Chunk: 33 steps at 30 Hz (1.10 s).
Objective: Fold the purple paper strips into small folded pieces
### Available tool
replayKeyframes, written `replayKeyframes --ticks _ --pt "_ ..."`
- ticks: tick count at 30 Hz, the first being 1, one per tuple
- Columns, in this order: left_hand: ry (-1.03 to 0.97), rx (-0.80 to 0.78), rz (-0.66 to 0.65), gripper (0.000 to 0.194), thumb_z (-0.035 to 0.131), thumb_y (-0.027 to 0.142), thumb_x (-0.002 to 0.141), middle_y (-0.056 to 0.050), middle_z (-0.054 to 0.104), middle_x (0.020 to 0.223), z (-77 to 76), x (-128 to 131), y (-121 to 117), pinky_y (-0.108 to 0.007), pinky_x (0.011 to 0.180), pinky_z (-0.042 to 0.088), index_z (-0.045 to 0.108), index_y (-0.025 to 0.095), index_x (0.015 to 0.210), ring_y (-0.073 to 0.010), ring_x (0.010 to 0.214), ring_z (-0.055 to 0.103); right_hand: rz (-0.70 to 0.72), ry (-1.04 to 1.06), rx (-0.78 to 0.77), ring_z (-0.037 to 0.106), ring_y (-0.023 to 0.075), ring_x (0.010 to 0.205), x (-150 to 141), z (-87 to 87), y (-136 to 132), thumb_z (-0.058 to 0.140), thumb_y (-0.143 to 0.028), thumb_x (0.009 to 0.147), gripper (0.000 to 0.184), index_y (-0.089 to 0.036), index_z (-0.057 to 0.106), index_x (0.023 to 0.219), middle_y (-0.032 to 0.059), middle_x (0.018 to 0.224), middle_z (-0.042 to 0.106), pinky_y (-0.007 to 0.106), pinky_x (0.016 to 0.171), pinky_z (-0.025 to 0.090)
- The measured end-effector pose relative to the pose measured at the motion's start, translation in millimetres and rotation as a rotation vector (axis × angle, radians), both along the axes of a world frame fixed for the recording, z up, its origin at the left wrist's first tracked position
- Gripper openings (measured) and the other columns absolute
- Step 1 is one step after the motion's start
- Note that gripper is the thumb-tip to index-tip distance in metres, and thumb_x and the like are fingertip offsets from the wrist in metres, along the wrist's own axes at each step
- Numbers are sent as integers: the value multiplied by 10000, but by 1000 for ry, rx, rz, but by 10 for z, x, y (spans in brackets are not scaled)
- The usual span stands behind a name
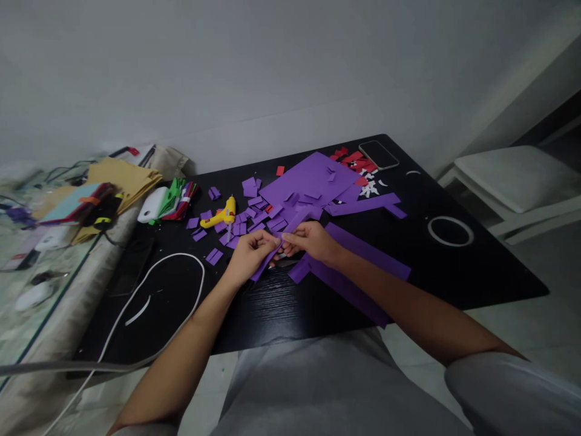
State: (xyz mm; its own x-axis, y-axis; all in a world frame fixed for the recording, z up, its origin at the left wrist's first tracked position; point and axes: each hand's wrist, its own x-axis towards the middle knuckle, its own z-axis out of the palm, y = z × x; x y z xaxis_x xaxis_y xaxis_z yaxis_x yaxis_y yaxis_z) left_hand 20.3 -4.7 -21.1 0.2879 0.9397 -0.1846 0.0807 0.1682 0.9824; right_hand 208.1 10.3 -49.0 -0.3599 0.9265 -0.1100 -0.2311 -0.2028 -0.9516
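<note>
My left hand (252, 253) and my right hand (311, 241) meet over the middle of the black table, both pinching one long purple paper strip (263, 266). The strip runs slantwise, from below my left fingers up past my right fingertips. Something pale and grey shows under my fingers, too covered to name. Just beyond my hands lie many small cut purple paper pieces (241, 228) and a yellow glue gun (223, 215). Beneath my right forearm rests a wide purple paper sheet (363, 251), with a short purple strip (299, 270) near its left edge.
A large purple sheet (313, 175) lies at the back, near red paper scraps (356, 162), white bits (370, 186) and a phone (379, 154). A white ring (451, 231) sits on the right. A white cable (154, 264) loops at left, near colored paper bundles (175, 203).
</note>
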Motion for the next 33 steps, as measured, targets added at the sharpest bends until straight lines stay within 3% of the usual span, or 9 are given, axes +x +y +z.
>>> replayKeyframes --ticks 22,33 --pt "37 33 76 340 820 449 718 -28 704 634 60 19 -23 -245 535 552 688 144 788 -145 546 655 -122 32 -34 695 138 591 -7 33 16 898 -586 589 518 -134 689 732 37 691 729 290 643 624" --pt "35 11 73 383 833 481 707 -45 725 649 34 14 -16 -247 540 561 716 129 803 -153 559 672 -74 33 -21 710 148 622 -28 -3 -14 895 -570 601 505 -123 706 738 53 706 747 298 671 629"
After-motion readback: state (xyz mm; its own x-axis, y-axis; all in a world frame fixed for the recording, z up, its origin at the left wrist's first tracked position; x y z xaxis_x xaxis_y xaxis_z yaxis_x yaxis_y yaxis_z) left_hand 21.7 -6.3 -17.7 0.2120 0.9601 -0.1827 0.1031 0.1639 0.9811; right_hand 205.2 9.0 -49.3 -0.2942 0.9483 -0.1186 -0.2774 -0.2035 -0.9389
